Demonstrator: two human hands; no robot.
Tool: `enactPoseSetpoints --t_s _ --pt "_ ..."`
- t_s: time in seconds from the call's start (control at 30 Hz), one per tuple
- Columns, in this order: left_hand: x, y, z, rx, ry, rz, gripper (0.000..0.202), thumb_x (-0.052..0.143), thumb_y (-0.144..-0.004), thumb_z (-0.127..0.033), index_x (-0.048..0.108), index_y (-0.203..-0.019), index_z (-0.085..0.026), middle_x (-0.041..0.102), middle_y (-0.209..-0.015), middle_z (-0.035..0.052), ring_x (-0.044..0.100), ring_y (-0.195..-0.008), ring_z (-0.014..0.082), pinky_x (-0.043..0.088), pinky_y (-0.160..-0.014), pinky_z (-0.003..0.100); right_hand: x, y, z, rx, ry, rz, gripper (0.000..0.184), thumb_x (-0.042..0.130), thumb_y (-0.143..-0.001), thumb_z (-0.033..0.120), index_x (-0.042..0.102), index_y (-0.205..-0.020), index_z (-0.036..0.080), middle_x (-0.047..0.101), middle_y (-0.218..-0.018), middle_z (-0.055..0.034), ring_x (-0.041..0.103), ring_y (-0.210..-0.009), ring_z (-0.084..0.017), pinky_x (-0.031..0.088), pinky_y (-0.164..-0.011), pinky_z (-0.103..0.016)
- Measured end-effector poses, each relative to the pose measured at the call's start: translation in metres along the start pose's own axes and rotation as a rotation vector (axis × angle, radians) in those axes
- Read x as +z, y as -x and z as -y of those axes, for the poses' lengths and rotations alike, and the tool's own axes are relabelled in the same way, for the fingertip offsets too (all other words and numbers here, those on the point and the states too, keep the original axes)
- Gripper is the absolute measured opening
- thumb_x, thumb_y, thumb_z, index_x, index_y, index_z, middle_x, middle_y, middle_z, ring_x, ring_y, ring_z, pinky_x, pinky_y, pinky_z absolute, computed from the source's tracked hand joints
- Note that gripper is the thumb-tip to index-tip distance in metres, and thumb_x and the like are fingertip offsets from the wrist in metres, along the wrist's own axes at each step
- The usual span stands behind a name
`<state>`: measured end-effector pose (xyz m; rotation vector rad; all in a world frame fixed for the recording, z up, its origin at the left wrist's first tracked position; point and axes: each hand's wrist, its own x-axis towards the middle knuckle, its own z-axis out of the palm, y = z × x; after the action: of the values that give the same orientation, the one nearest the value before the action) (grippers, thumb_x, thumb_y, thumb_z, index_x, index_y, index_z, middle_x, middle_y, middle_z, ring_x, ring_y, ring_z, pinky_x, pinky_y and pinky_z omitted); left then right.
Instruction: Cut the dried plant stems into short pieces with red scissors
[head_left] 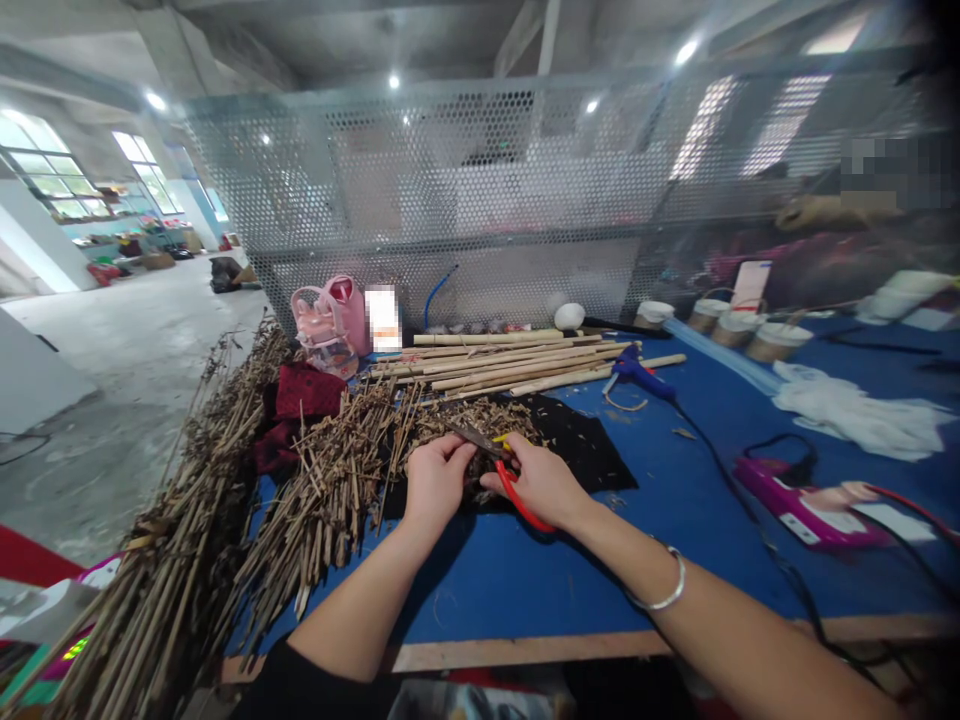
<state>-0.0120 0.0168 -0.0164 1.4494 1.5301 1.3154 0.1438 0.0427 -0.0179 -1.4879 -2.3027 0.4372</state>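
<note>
My right hand (pixel 541 478) is closed round the red and yellow handles of a pair of scissors (pixel 517 497), whose blades point left toward my other hand. Fingers pinched together, my left hand (pixel 439 480) is at the blades, over a heap of dry plant pieces (pixel 491 415); what it pinches is hidden or too small to name. Under the heap lies a black cloth (pixel 600 450). Just left of my hands is a pile of cut dry stalks (pixel 330 475).
Long dry stalks (pixel 161 570) lean along the table's left edge. Pale sticks (pixel 517 368) and a blue glue gun (pixel 641 375) lie behind my hands. A purple power strip (pixel 810 505) with cables is at right. Pink bottles (pixel 341 315) stand near the perforated metal screen (pixel 450 200).
</note>
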Motion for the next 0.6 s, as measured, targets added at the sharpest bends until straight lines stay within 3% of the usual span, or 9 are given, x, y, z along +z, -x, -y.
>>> enactPoseSetpoints --t_s 0.17,0.27,0.4,0.6 --pt "-0.0009 0.0006 -0.0044 -0.140 0.166 0.039 0.034 0.050 -0.076 -0.039 0.067 -0.092 -0.014 0.062 -0.066 0.0025 0.050 -0.051 0.0101 0.039 -0.043 0.018 -0.0012 -0.0026 -0.0040 0.023 -0.078 -0.012 0.028 0.056 -0.072 0.047 0.046 -0.076 0.021 0.056 -0.064 0.0016 0.048 -0.054 -0.012 0.027 -0.050 -0.021" --pt "-0.0014 -0.0004 -0.0042 -0.214 0.254 0.133 0.035 0.055 -0.074 -0.036 0.065 -0.098 -0.013 0.060 -0.063 0.0016 0.048 -0.047 0.0083 0.040 -0.044 0.018 -0.0017 -0.0045 -0.0076 0.048 -0.111 -0.027 0.027 0.055 -0.073 0.047 0.046 -0.076 0.021 0.055 -0.062 0.0026 0.046 -0.053 -0.011 0.027 -0.049 -0.021" --pt "0.0012 -0.0016 0.0000 -0.226 0.283 0.206 0.024 0.059 -0.070 -0.031 0.067 -0.083 -0.012 0.061 -0.060 0.0009 0.048 -0.046 0.0075 0.039 -0.044 0.018 -0.0010 -0.0051 -0.0087 0.044 -0.113 -0.014 0.028 0.055 -0.072 0.047 0.045 -0.075 0.021 0.054 -0.061 0.0029 0.046 -0.053 -0.011 0.027 -0.048 -0.021" --pt "0.0059 -0.0001 0.0046 -0.171 0.250 0.162 0.024 0.059 -0.070 -0.034 0.067 -0.076 -0.012 0.057 -0.053 -0.0013 0.043 -0.042 0.0066 0.034 -0.042 0.018 0.0000 -0.0036 -0.0045 0.007 -0.100 -0.034 0.035 0.059 -0.069 0.049 0.044 -0.083 0.020 0.057 -0.075 -0.0010 0.051 -0.062 -0.013 0.031 -0.054 -0.021"
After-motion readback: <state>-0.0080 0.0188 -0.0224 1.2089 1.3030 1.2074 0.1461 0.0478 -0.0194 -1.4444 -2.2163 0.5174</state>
